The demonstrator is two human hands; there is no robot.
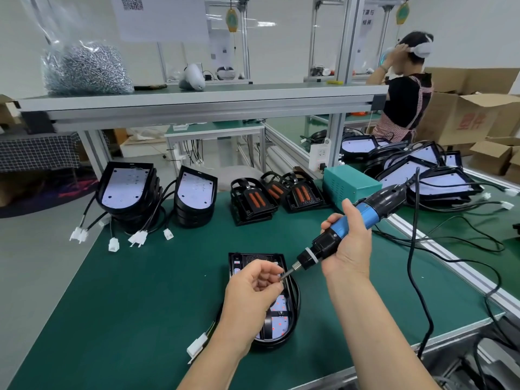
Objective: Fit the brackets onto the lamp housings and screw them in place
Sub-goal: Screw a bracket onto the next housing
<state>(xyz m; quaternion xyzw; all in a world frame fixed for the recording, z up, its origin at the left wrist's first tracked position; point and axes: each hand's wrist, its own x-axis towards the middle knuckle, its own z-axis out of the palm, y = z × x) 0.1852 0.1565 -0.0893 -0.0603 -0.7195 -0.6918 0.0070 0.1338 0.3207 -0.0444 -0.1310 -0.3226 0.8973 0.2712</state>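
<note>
Screw loading: left hand [254,287] pinches a screw (barely visible) at the bit of the right hand [347,239]-gripped screwdriver [351,223]; next, seat it over the housing [277,319].

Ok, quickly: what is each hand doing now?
Left hand: pinches a small part, likely a screw.
Right hand: grips the electric screwdriver.

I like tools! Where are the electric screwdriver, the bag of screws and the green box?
electric screwdriver [368,211], head view, on its blue grip.
bag of screws [87,71], head view, on the heaped screws.
green box [346,174], head view, on its top.
</note>
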